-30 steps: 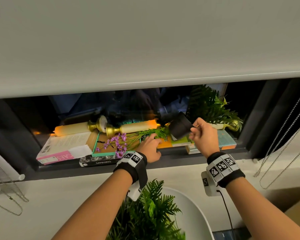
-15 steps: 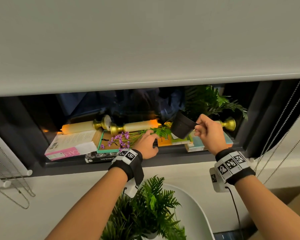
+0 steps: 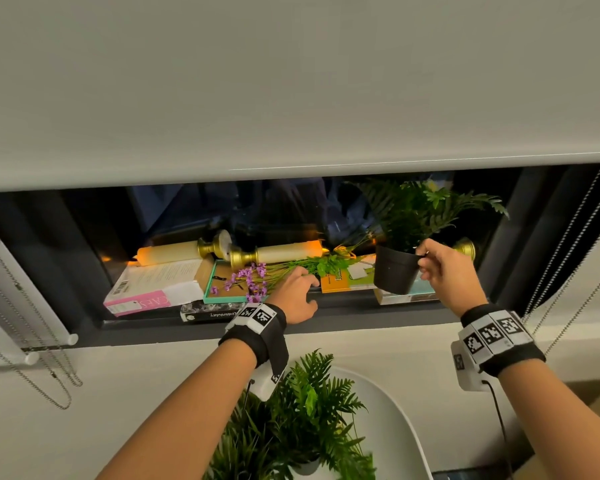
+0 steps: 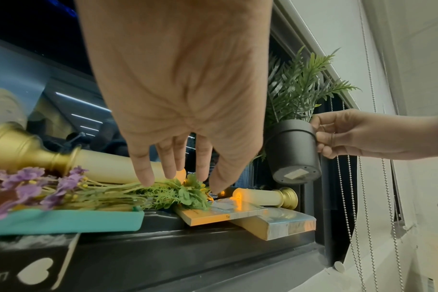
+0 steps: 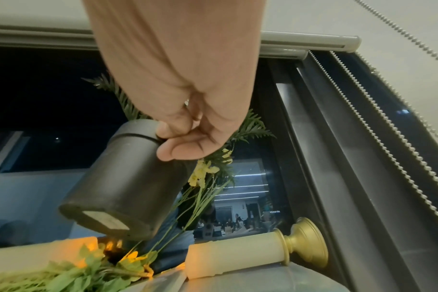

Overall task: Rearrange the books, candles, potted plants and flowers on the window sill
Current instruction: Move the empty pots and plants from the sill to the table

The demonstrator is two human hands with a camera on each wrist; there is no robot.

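Note:
My right hand (image 3: 426, 261) pinches the rim of a black pot (image 3: 394, 271) with a green fern and holds it nearly upright above the books at the sill's right end. The pot (image 5: 123, 181) hangs clear of a lying candle (image 5: 238, 254) with a gold base. My left hand (image 3: 309, 280) reaches down onto the green stems of a purple flower bunch (image 3: 253, 275); its fingertips (image 4: 146, 177) touch the stems. Two more candles (image 3: 167, 252) (image 3: 284, 251) lie at the back. A pink-and-white book (image 3: 156, 282), a teal book (image 3: 222, 296) and an orange book (image 3: 335, 280) lie flat.
The roller blind (image 3: 291, 98) hangs low over the sill (image 3: 361, 313), leaving a narrow opening. Bead chains (image 3: 568, 254) hang at the right. Below the sill a second fern (image 3: 302, 417) stands on a white round table (image 3: 395, 410).
My right hand has swung the black pot from tilted to nearly upright and carried it to the right. My left hand has stayed on the flower stems.

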